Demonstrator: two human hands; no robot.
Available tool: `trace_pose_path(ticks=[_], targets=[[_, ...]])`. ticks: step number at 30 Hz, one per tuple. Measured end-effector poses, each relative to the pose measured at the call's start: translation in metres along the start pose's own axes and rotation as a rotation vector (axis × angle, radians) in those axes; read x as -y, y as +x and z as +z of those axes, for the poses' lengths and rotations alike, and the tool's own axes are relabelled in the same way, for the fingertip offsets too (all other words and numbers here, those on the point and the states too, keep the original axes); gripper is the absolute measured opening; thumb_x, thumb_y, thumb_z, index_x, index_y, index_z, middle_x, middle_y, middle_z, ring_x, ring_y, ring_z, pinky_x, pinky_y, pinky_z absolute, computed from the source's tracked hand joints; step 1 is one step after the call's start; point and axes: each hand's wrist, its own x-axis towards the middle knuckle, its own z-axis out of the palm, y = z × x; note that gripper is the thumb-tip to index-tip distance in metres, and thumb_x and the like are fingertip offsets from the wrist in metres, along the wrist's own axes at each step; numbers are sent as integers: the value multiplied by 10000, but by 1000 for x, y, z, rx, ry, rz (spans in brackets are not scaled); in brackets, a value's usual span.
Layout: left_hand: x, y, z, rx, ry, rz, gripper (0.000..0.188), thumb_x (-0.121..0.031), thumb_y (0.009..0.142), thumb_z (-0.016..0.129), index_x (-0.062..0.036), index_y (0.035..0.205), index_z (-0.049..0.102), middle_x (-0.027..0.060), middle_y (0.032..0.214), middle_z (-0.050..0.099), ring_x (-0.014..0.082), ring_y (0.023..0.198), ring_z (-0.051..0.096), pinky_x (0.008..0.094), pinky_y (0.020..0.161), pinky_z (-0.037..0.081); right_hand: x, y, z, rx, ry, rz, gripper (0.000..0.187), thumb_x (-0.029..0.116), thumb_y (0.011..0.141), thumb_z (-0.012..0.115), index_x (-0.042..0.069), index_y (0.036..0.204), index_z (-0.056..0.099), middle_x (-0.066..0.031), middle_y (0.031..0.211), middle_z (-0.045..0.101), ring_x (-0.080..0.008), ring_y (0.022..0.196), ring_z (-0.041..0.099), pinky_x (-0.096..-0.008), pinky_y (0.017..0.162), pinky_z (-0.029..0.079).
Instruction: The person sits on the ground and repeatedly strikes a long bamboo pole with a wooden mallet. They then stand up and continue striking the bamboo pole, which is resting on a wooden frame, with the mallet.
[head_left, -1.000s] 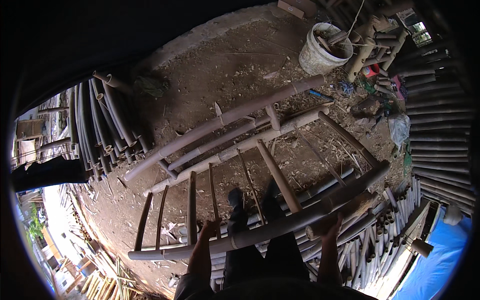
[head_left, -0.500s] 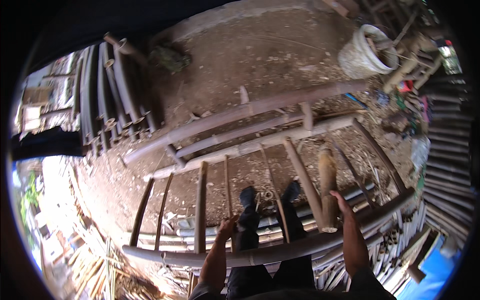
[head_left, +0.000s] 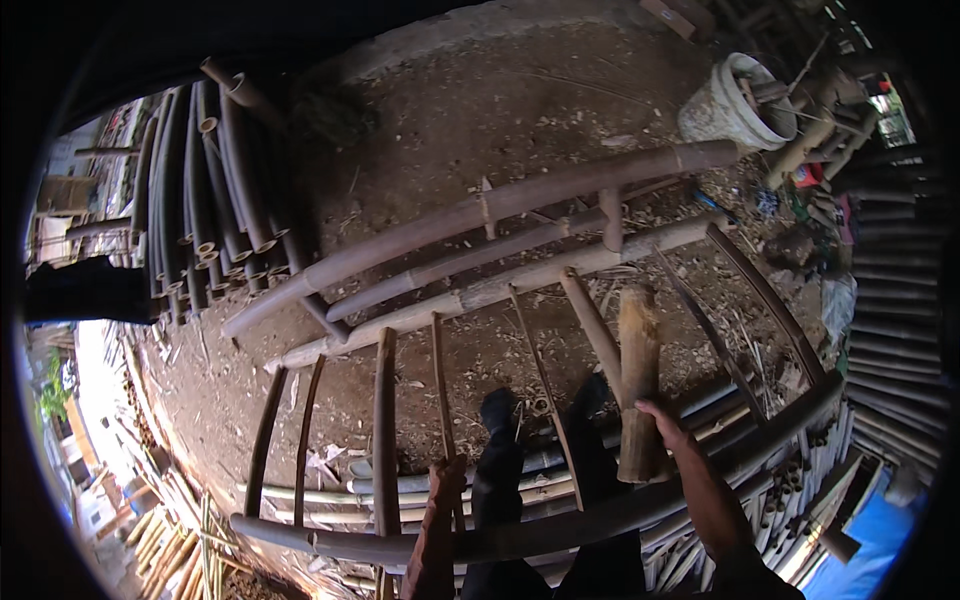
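A bamboo frame stands before me, with a thick dark near rail [head_left: 580,525], a paler far rail [head_left: 480,293] and several crosspieces between them. My left hand [head_left: 447,478] is closed round a thin bamboo slat [head_left: 440,380], just above the near rail. My right hand [head_left: 662,422] grips a short, thick bamboo mallet [head_left: 640,345] near its lower part, and the fingers behind it are hidden. The mallet's upper end looks pale and frayed. Beside it runs a thicker bamboo crosspiece [head_left: 592,325], partly covered by the mallet.
Beyond the far rail lie more joined dark poles [head_left: 520,200] of the frame. A whitish bucket [head_left: 715,108] with scraps tilts at the far right. Bundled bamboo poles [head_left: 190,190] lean at the left. Stacked poles [head_left: 895,300] line the right side. Wood chips litter the ground.
The mallet and my right hand have shifted slightly left, and the mallet's lower end now sits clear of the near rail in view. My left hand stays on the slat. The view has tilted a little.
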Motion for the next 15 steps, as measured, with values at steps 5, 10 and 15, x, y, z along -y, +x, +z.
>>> trace_pose_path(ticks=[5, 10, 15], targets=[[-36, 37, -10, -12, 33, 101, 258, -295, 923, 694, -121, 821, 534, -57, 595, 452, 64, 436, 432, 253, 385, 346, 32, 42, 32, 59, -99, -197, 633, 417, 779, 793, -9, 1219, 629, -93, 1104, 690, -194, 1023, 627, -344, 923, 468], [-67, 82, -19, -32, 56, 153, 299, -325, 925, 700, -130, 794, 515, -46, 609, 454, 56, 453, 425, 256, 397, 349, 62, 79, 65, 134, -76, -341, 637, 370, 796, 798, -38, 1242, 597, -118, 1094, 692, -187, 1043, 620, -342, 956, 466], [-65, 123, -4, -92, 45, 187, 315, -335, 922, 700, -118, 784, 518, -27, 605, 474, 81, 438, 439, 258, 397, 385, 65, 121, 70, 146, -68, -432, 583, 323, 822, 787, -41, 1236, 597, -121, 1083, 694, -177, 1043, 615, -350, 954, 470]])
